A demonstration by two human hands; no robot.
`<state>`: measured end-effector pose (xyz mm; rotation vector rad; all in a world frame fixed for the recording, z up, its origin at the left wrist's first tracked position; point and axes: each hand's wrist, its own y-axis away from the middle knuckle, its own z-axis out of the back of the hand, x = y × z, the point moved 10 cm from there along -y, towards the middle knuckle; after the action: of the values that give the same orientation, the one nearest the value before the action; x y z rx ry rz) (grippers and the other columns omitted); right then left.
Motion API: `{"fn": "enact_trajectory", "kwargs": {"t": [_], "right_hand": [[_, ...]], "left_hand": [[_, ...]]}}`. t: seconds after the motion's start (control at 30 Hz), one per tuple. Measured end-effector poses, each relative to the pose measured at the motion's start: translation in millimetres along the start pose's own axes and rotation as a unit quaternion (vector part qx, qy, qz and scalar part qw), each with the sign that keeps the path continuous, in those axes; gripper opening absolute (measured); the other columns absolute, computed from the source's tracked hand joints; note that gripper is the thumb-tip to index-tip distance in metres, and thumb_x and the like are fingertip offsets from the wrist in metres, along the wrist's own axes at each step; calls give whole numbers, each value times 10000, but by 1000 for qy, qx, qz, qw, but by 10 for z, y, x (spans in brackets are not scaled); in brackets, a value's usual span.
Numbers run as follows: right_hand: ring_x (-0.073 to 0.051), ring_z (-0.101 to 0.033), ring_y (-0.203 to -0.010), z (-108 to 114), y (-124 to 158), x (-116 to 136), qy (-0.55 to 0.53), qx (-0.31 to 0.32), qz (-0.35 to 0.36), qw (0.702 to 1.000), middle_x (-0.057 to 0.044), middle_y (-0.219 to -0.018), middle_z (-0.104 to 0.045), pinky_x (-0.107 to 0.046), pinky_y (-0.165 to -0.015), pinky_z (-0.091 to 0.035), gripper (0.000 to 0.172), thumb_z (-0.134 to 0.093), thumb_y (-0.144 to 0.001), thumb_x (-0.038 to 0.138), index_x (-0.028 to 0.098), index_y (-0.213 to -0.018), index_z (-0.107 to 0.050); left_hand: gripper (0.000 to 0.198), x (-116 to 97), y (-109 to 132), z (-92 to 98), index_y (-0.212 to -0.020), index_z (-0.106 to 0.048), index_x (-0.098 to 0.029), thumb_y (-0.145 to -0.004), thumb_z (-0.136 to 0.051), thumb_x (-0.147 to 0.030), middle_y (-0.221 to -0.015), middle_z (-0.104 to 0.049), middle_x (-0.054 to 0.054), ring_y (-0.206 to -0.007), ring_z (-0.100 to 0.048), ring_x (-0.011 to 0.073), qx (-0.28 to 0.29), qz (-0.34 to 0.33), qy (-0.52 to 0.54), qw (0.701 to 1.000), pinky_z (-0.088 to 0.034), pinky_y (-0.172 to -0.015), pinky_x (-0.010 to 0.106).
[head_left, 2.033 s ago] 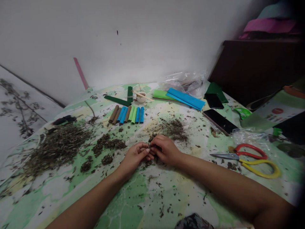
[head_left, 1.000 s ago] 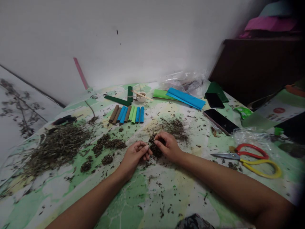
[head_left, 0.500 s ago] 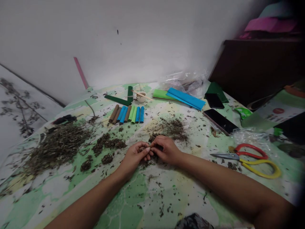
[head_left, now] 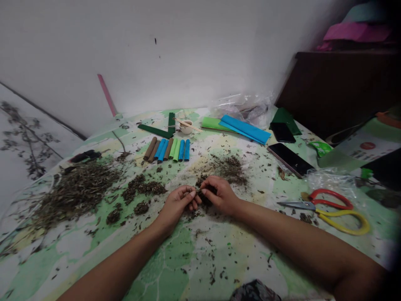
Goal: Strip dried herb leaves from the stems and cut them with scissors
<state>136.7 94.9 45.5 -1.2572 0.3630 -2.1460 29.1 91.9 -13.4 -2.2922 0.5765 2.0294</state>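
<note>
Far to the left of the row of coloured paper tubes (head_left: 167,149), a broad heap of dried stems (head_left: 75,192) lay spread over the green-patterned bench (head_left: 175,267). A few smaller dark clumps (head_left: 144,188) sat between that heap and the tubes, nearer the person. Just behind the tubes stood a small white cup (head_left: 187,127) with a stick across it.

In front of the tubes, toward the person, the left hand (head_left: 177,205) was curled, its thumb and fingertips closed narrowly on a clump of dried herb (head_left: 204,196). The right hand (head_left: 221,195) met it from the other side, fingers bent over and pinching the same clump, which rested on the bench between them. Whether a slip of paper was also caught under the fingers could not be told, as the herb hid it.

The step in hand looked like pressing or crumbling the herb between both hands. Judged from that, further working would call for a light, even pinch kept low over the bench, since crumbs were scattered all round.

Right of the tubes lay a loose herb pile (head_left: 230,167), folded blue paper (head_left: 246,129) and a phone (head_left: 290,159). Farthest right lay the scissors (head_left: 328,209), untouched.
</note>
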Motion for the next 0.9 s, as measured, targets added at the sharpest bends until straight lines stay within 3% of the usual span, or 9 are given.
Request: {"fn": "enact_trajectory", "kwargs": {"t": [0.23, 0.5, 0.9], "right_hand": [[-160, -542, -719, 25, 0, -33, 5, -14, -17, 1000, -24, -748, -590, -279, -668, -413, 134, -505, -754, 90, 185, -821, -572], [-156, -519, -701, -64, -1, 104, 25, 34, 25, 999, -23, -721, -581, -274, -657, -394, 60, -537, -782, 148, 182, -808, -578], [-149, -490, -664, -35, -7, 52, 11, 28, 7, 1000, -4, -667, -533, -266, -628, -372, 104, -481, -824, 200, 190, -731, -524]], "left_hand": [[201, 6, 21, 2, -795, -568, -147, -706, -679, -288, -650, -657, 10, -507, -519, 72, -5, 11, -5, 1000, -367, -485, 185], [221, 3, 16, -9, -777, -574, -144, -672, -701, -291, -614, -622, -6, -502, -516, 75, -2, 19, -14, 1000, -363, -481, 189], [197, -21, 38, -44, -783, -571, -141, -702, -678, -284, -651, -637, 15, -524, -520, 81, 10, 14, -21, 1000, -370, -496, 196]]}}
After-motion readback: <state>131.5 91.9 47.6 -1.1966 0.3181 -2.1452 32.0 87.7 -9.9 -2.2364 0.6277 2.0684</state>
